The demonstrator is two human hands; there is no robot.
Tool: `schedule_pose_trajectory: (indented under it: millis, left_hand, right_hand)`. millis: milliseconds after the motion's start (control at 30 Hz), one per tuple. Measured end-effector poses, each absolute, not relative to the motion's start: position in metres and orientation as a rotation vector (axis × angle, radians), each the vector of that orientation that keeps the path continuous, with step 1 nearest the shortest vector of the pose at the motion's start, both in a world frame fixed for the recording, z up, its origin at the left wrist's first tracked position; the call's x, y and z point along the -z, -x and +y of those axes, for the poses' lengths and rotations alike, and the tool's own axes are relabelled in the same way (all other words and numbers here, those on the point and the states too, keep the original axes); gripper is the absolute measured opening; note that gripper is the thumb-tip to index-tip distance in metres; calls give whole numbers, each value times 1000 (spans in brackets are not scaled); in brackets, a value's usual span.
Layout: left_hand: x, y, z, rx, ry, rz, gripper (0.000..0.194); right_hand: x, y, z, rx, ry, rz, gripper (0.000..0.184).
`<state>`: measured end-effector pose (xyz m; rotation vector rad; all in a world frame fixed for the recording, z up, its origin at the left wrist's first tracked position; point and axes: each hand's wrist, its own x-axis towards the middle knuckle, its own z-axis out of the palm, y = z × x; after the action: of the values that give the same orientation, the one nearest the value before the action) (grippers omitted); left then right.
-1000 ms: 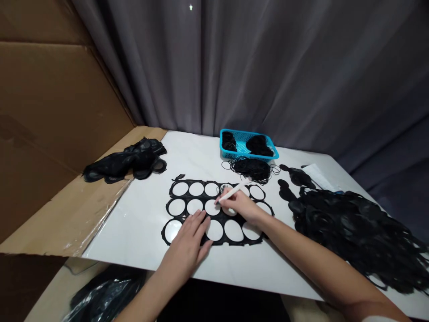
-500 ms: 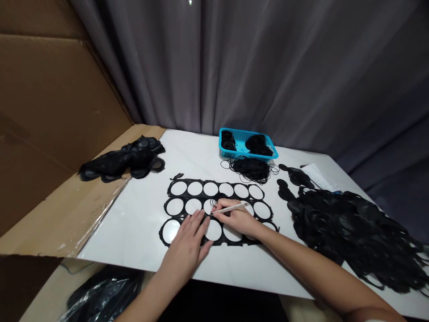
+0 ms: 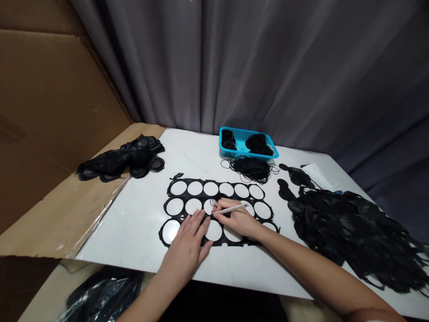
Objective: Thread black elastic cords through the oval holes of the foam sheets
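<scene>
A flat black sheet (image 3: 203,195) with rows of round holes lies on the white table (image 3: 144,228). My left hand (image 3: 189,237) rests flat on its front part, fingers spread and pressing it down. In my right hand (image 3: 236,218) is a thin white pen-like tool (image 3: 231,209), pinched between thumb and fingers, its tip near a hole in the middle row. Thin black loops show by the right fingertips; whether the fingers also hold them I cannot tell. My right hand covers some holes of the middle and front rows.
A blue basket (image 3: 248,156) with black rings stands at the back, a heap of thin black rings (image 3: 252,169) before it. Black round-holed scraps (image 3: 351,232) pile at right. More black sheets (image 3: 124,161) lie on cardboard (image 3: 90,197) at left. A grey curtain (image 3: 234,62) hangs behind.
Both hands hold almost the same positions, and the sheet and white tool have not visibly moved. Only the camera view shifts slightly.
</scene>
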<state>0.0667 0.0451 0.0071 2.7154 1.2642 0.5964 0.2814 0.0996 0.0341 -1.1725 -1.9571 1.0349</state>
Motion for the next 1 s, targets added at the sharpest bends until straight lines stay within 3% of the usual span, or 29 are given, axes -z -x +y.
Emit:
schedule_pose_trajectory:
  millis: [133, 333, 567, 667, 867, 1000]
  left_hand:
    - [-6, -67, 45, -586, -2721, 1268, 51]
    - [-4, -67, 44, -602, -2714, 1272, 49]
    - [-5, -65, 46, -616, -2706, 1264, 44]
    - [-6, -66, 46, -621, -2711, 1255, 45]
    - [-12, -62, 42, -705, -2692, 1248, 48]
    - [-13, -52, 37, -765, -2730, 1399, 42]
  right_hand:
    - [-32, -281, 95, -914, 1166, -2073, 16]
    - [-31, -278, 95, -447, 1069, -2372, 13]
    - [-45, -333, 180, -181, 1554, -1826, 17]
    - [-51, -344, 192, -446, 1645, -1559, 19]
    - [-57, -310, 177, -1542, 1238, -985, 22]
    - [-57, -282, 164, -1837, 1036, -849, 28]
